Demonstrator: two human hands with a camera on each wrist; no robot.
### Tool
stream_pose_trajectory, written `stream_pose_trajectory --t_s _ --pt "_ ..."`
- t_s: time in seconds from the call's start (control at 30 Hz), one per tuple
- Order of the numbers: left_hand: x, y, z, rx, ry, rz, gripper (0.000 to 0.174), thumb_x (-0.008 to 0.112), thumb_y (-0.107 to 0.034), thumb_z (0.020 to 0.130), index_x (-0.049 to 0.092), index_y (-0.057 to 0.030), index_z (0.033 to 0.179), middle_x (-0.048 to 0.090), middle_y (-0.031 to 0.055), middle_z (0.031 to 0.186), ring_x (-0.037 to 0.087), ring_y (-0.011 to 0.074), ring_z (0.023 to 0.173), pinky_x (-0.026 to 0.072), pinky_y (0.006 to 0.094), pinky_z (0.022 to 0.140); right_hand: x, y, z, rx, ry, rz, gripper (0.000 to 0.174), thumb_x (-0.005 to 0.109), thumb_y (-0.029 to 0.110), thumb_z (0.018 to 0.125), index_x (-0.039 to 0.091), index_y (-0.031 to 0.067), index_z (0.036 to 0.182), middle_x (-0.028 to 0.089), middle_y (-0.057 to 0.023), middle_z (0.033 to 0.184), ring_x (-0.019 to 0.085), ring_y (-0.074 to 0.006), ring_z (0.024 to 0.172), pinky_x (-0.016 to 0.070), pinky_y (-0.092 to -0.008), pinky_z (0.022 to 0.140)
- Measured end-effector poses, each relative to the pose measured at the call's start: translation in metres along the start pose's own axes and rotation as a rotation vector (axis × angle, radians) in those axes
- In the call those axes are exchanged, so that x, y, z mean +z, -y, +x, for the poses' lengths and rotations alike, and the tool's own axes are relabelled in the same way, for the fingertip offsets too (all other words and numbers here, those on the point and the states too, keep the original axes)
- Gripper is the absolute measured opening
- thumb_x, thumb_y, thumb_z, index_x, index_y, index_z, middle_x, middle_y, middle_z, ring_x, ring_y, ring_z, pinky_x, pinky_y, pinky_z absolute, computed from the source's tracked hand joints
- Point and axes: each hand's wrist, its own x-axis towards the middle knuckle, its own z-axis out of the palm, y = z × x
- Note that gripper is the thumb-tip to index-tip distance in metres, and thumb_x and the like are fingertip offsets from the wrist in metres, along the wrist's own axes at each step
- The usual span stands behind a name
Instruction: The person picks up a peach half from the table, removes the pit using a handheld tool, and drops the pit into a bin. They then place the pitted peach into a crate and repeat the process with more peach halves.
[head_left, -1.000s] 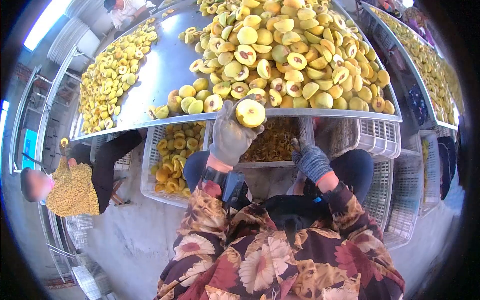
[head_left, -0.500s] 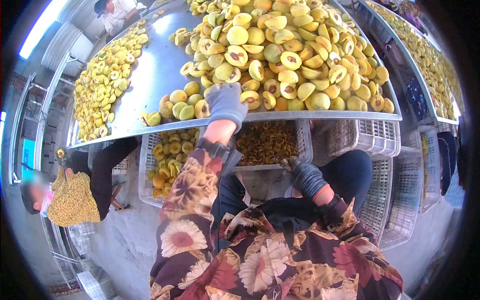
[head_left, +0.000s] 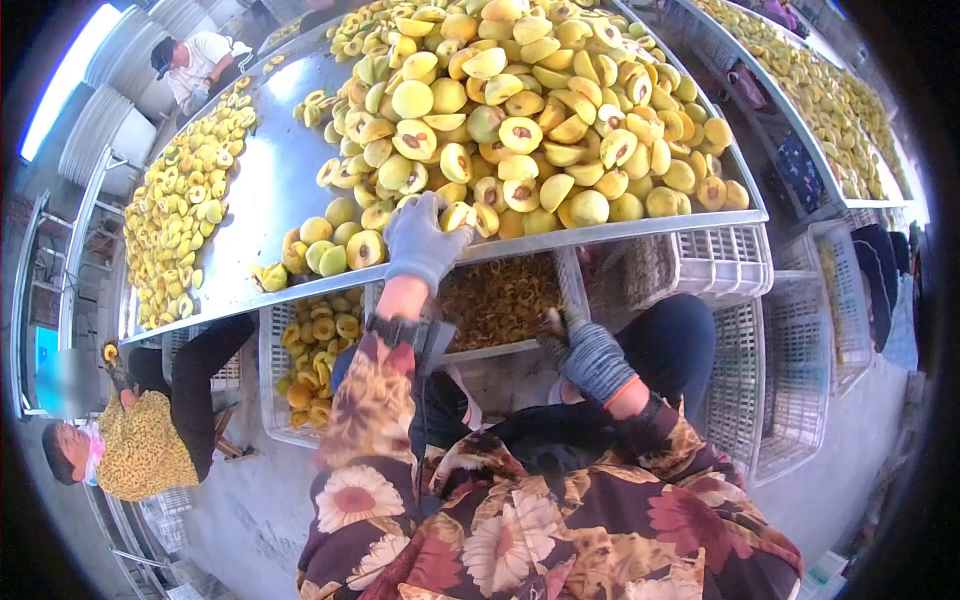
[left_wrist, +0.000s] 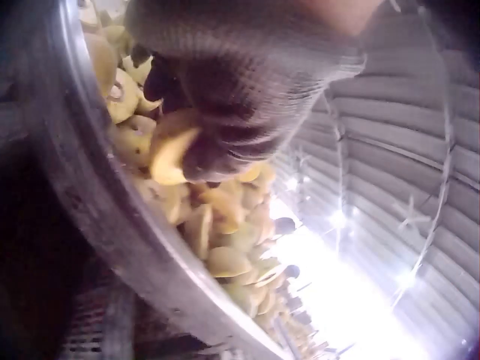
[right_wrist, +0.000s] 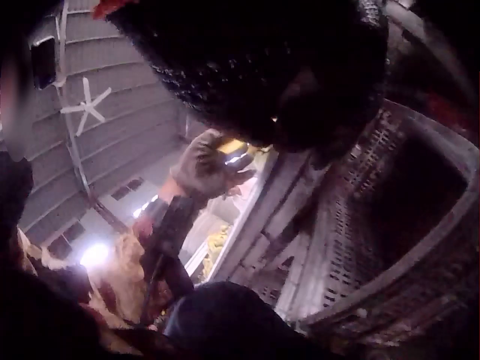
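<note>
At the table's near edge, my grey-gloved left hand reaches into the fruit pile, its fingers round a yellow fruit half. The left wrist view shows that hand pinching the fruit piece above other halves. It also appears in the right wrist view with yellow fruit at its fingers. My right hand, in a dark striped glove, hovers above my lap, fingers bent; whether it holds something small cannot be made out. In the right wrist view this hand is very dark.
The metal table carries a large heap and a smaller left heap of fruit. Below are a crate of halves and a crate of brown scraps. White crates stand right. A seated person is at left, another person beyond.
My left hand has gone from holding up a cut fruit near the edge to the pile, where it now grips a half. The right hand has shifted slightly left and down, as the view has moved.
</note>
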Motion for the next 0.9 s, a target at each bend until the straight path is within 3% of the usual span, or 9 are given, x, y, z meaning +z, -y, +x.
stream_pose_trajectory --t_s 0.03,0.13,0.2,0.33,0.43,0.5,0.67,0.8,0.9 --pt "-0.004 -0.003 -0.015 0.050 -0.094 -0.217 0.041 0.072 -0.025 0.068 0.058 -0.0027 0.100 0.061 0.0163 0.103 0.060 0.0296 0.097 0.0468 0.0398 0.087 -0.008 0.008 -0.002 -0.039 -0.074 0.073 0.033 0.063 0.028 0.085 0.054 0.0064 0.108 0.063 -0.0206 0.082 0.062 -0.0409 0.075 0.0495 -0.0474 0.064" --pt "-0.016 -0.031 -0.067 -0.186 0.096 -1.556 0.036 0.066 -0.015 0.074 0.054 -0.0009 0.105 0.061 0.0144 0.102 0.060 0.0254 0.097 0.0481 0.0350 0.088 -0.026 0.031 0.000 -0.224 -0.282 0.238 0.032 0.064 0.024 0.083 0.053 0.0062 0.108 0.063 -0.0208 0.083 0.062 -0.0414 0.076 0.0494 -0.0467 0.063" --pt "-0.013 -0.026 -0.090 -0.259 0.357 -1.870 0.034 0.060 -0.011 0.078 0.050 -0.0004 0.109 0.061 0.0116 0.105 0.061 0.0204 0.096 0.0485 0.0318 0.088 -0.031 0.048 0.011 -0.402 -0.432 0.296 0.031 0.065 0.021 0.083 0.053 0.0059 0.108 0.063 -0.0209 0.084 0.061 -0.0414 0.077 0.0495 -0.0460 0.063" --pt "-0.007 -0.030 -0.112 -0.352 0.199 -1.948 0.037 0.055 -0.024 0.087 0.053 0.0022 0.113 0.062 0.0131 0.108 0.062 0.0229 0.096 0.0483 0.0340 0.090 -0.027 0.053 0.027 -0.305 -0.246 0.248 0.032 0.067 0.022 0.080 0.058 0.0043 0.105 0.064 -0.0215 0.089 0.063 -0.0390 0.083 0.0517 -0.0442 0.068" --pt "0.026 0.007 -0.125 0.168 -0.149 -0.803 0.028 0.048 -0.012 0.092 0.053 0.0028 0.116 0.063 0.0127 0.106 0.061 0.0212 0.097 0.0478 0.0307 0.090 -0.032 0.083 0.023 -0.362 -0.294 0.186 0.034 0.066 0.024 0.080 0.058 0.0043 0.107 0.064 -0.0216 0.089 0.063 -0.0385 0.082 0.0521 -0.0434 0.070" --pt "-0.019 -0.024 -0.131 0.175 -0.026 -0.615 0.029 0.046 0.002 0.091 0.053 0.0022 0.120 0.062 0.0117 0.109 0.060 0.0201 0.100 0.0469 0.0294 0.091 -0.023 0.087 0.029 -0.372 -0.256 0.122 0.035 0.065 0.025 0.081 0.058 0.0044 0.109 0.064 -0.0217 0.091 0.064 -0.0380 0.083 0.0522 -0.0426 0.072" --pt "-0.011 -0.030 -0.135 0.088 0.076 -1.162 0.030 0.042 -0.014 0.097 0.052 -0.0002 0.121 0.058 0.0097 0.115 0.057 0.0190 0.106 0.0444 0.0322 0.095 -0.020 0.103 0.027 -0.409 -0.092 -0.077 0.039 0.062 0.025 0.082 0.057 0.0033 0.114 0.064 -0.0193 0.100 0.063 -0.0341 0.090 0.0509 -0.0409 0.078" --pt "0.013 -0.024 -0.133 -0.310 0.269 -1.964 0.037 0.036 -0.027 0.100 0.051 -0.0023 0.122 0.057 0.0086 0.117 0.056 0.0179 0.107 0.0440 0.0322 0.096 -0.010 0.095 0.030 -0.498 -0.079 -0.171 0.039 0.064 0.027 0.079 0.057 0.0062 0.112 0.064 -0.0169 0.101 0.063 -0.0329 0.090 0.0505 -0.0418 0.078" --pt "0.019 -0.025 -0.131 -0.375 0.233 -2.032 0.034 0.039 -0.026 0.099 0.052 -0.0036 0.121 0.059 0.0094 0.112 0.058 0.0181 0.103 0.0457 0.0319 0.094 -0.012 0.088 0.026 -0.590 -0.155 -0.169 0.037 0.065 0.027 0.080 0.056 0.0047 0.109 0.064 -0.0182 0.094 0.064 -0.0344 0.084 0.0516 -0.0432 0.073"
